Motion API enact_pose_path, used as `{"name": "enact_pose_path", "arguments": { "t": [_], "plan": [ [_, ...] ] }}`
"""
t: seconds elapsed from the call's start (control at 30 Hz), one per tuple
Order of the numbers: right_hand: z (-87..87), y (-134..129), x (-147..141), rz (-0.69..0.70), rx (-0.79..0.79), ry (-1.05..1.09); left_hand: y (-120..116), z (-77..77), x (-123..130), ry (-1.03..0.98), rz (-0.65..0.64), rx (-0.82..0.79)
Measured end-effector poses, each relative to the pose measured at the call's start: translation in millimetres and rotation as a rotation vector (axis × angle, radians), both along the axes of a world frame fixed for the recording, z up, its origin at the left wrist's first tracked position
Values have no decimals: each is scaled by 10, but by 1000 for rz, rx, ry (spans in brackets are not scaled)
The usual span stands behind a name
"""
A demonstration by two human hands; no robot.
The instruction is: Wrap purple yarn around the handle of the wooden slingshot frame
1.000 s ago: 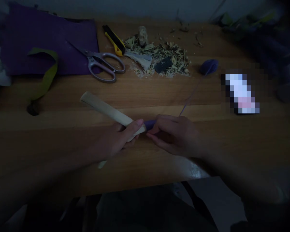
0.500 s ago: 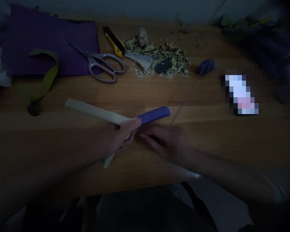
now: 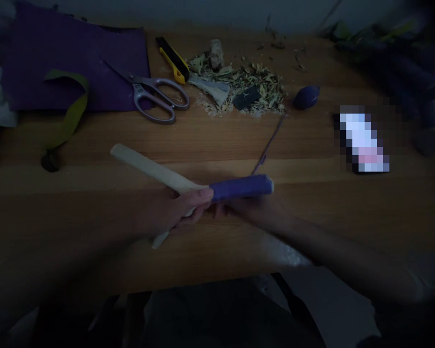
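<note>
A pale forked stick lies across my left hand, whose fingers and thumb are wrapped round its junction. One arm of the stick is covered with purple wrapping and points right. My right hand is under this wrapped arm, its fingers partly hidden and blurred, so what they hold is unclear. A thin purple cord runs from behind the wrapped arm up towards a purple ball on the wooden table.
Grey-handled scissors rest partly on a purple sheet, near a green strip. A yellow and black cutter lies beside a heap of shavings. A blurred-out phone is at the right.
The wrapped arm has turned nearer to level and shifted right and down with the stick. My right hand has moved beneath it. The purple ball has shifted slightly, and the cord lies differently.
</note>
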State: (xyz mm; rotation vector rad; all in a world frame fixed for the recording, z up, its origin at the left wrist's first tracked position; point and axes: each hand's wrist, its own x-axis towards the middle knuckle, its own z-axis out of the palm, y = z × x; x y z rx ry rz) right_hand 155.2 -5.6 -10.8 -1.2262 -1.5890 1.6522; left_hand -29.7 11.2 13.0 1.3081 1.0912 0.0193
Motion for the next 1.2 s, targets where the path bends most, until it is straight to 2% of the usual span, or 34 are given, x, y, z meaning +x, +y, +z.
{"name": "enact_pose_path", "arguments": {
  "t": [0.13, 0.3, 0.37, 0.47, 0.63, 0.77, 0.9, 1.0, 1.2],
  "plan": [
    [32, 110, 78, 27, 51, 6, 55, 40, -15, -90, -87, -33],
    [83, 179, 122, 219, -52, -19, 11, 49, 14, 6, -269, 226],
    [133, 168, 127, 268, -33, -63, -41, 52, 45, 69, -305, 331],
    [194, 131, 133, 276, 80, -156, -67, 85, 79, 110, -231, 340],
    [205, 62, 146, 198, 349, -239, 38, 111, 56, 60, -247, 156],
    [199, 11, 138, 140, 566, -312, 47, 52, 29, 68, -166, 157],
    [187, -26, 129, 183, 760, -368, 3, 68, 50, 167, -69, 155],
    [155, -41, 129, 212, 844, -387, -15, 106, 78, 192, -47, 98],
    [100, -53, 116, 209, 965, -390, -58, 24, 70, 14, 90, 70]
  ]
}}
